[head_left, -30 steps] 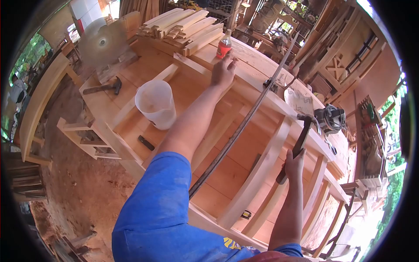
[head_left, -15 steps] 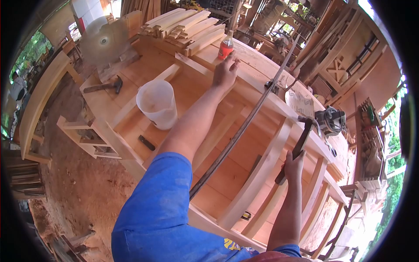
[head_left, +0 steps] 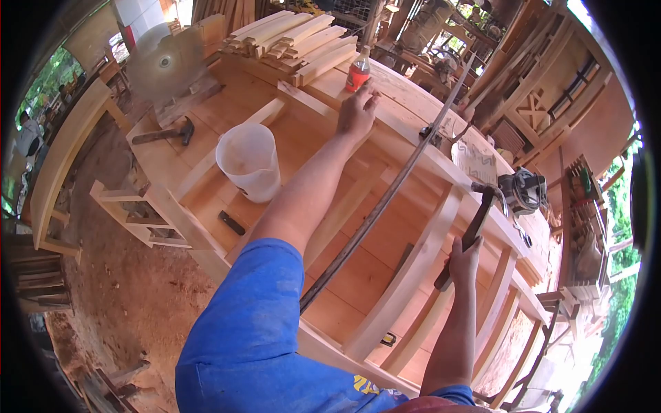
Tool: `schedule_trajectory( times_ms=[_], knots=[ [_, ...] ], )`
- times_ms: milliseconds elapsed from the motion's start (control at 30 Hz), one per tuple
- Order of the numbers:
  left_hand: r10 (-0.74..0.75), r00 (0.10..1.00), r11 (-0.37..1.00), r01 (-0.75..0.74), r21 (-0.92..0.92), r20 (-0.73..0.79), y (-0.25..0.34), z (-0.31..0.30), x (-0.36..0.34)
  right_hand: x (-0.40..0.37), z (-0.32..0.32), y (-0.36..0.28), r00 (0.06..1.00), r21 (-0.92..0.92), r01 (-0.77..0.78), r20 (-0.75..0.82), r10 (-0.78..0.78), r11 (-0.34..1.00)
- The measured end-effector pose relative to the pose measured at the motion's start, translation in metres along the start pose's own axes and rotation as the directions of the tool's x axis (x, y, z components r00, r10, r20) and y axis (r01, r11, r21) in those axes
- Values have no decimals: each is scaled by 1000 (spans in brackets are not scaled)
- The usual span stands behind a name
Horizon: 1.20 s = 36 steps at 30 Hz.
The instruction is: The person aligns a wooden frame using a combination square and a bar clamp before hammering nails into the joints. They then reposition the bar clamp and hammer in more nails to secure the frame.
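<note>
My right hand [head_left: 464, 260] is wrapped round the dark handle of a hammer [head_left: 476, 227], whose metal head points away from me over the wooden frame's far rail. My left hand [head_left: 356, 113] reaches over that rail with its fingers curled together. Whatever they pinch, if anything, is too small to make out. Just beyond those fingers stands a bottle with a red label [head_left: 357, 74]. Under both arms lies the pale wooden frame [head_left: 406, 282] with curved slats. A long metal bar clamp [head_left: 385, 199] crosses it diagonally between my arms.
A white plastic bucket [head_left: 249, 165] sits inside the frame at left. Another hammer [head_left: 165, 133] lies on the table's left corner. Cut wood strips [head_left: 292, 41] are stacked at the back. A dark power tool [head_left: 522, 191] rests at right, near a printed sheet [head_left: 475, 162].
</note>
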<state>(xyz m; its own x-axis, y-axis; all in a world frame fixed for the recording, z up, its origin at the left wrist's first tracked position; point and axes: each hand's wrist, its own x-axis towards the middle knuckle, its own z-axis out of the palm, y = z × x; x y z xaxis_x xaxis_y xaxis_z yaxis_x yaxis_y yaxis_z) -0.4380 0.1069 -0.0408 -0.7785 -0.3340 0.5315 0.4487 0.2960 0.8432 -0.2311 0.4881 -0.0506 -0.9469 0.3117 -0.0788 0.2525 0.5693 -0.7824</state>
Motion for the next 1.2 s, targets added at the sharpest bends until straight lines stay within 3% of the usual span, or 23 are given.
schedule_trajectory(
  times_ms=[667, 867, 967, 1200],
  knots=[
    [12, 1000, 1000, -12, 9, -28, 0, 1, -1, -3, 0, -5, 1000, 0, 10, -8, -10, 1000],
    [-40, 998, 998, 38, -47, -56, -2, 2, -1, -1, -2, -3, 1000, 2, -1, 8, 1, 1000],
    [-200, 980, 963, 193, -186, -17, -9, 3, 3, 3, -1, 3, 1000, 21, -3, 13, 3, 1000],
    [-238, 971, 945, 224, -238, -29, -5, 2, 4, 6, 7, 10, 1000, 41, 21, -22, -20, 999]
  ],
)
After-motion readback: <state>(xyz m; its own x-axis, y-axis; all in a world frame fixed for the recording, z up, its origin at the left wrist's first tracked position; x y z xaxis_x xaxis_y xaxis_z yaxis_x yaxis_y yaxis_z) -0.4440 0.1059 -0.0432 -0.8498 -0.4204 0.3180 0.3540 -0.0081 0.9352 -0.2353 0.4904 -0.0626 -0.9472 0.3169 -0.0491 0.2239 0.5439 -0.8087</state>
